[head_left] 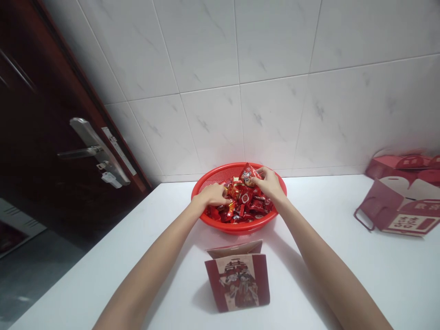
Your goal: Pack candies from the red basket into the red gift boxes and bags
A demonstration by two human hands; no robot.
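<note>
A red plastic basket (237, 228) with perforated sides holds a heap of red-wrapped candies (252, 201), a few with gold on them. My right hand (270, 184) grips a red snack packet (249, 173) with printed pictures between thumb and fingers, just above the heap at the basket's back. On the left side of the heap rests my left hand (213, 195), thumb and fingers apart and touching the wrappers. In front of the basket, between my forearms, stands a dark red and beige paper box (239, 282) with its top open and a printed figure design on its face.
More dark red paper boxes (400, 204) with handles are grouped at the table's right. Behind the white table (165, 220) rises a tiled wall (213, 119). A dark brown door (44, 137) with a metal handle (99, 153) is at the left.
</note>
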